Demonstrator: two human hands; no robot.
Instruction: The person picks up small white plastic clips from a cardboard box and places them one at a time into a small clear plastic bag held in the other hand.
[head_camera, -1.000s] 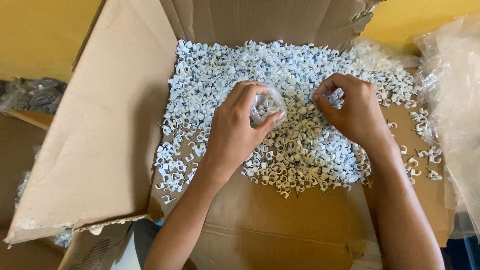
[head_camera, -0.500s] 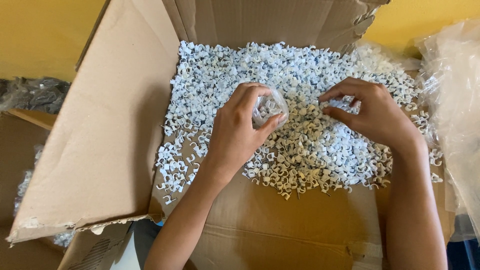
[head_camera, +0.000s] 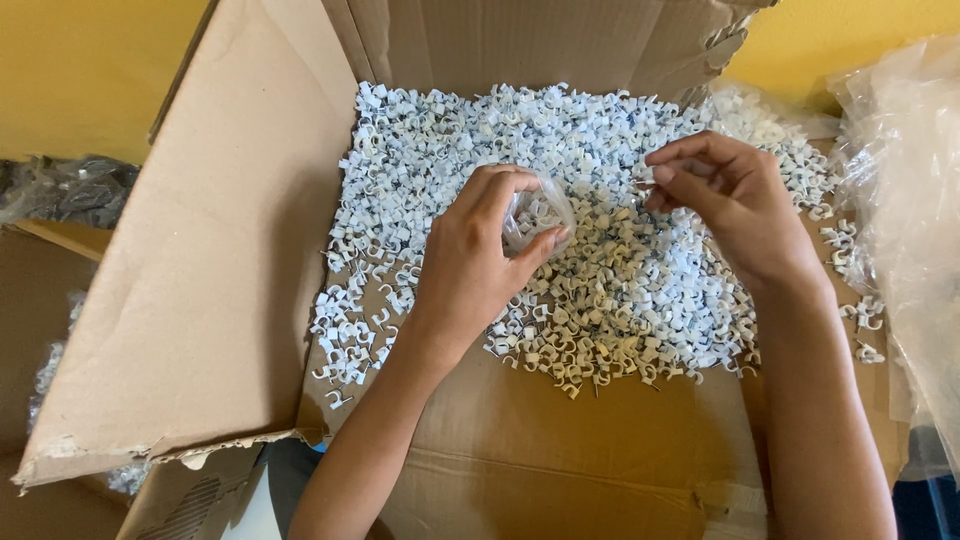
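Your left hand (head_camera: 470, 265) grips a small clear plastic bag (head_camera: 535, 212), partly filled, while your right hand's (head_camera: 735, 205) fingers pinch one clip above the large heap of white plastic cable clips (head_camera: 600, 200) left unbagged.

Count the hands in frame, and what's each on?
2. Left hand holds a small clear bag over the white clip pile. Right hand pinches a clip; the fingers hide most of it.

The left hand (head_camera: 470, 265) grips a small clear bag (head_camera: 535, 212) over a heap of white cable clips (head_camera: 600, 230) on flattened cardboard (head_camera: 200, 300); the right hand (head_camera: 735, 205) pinches 1 clip just right of it.
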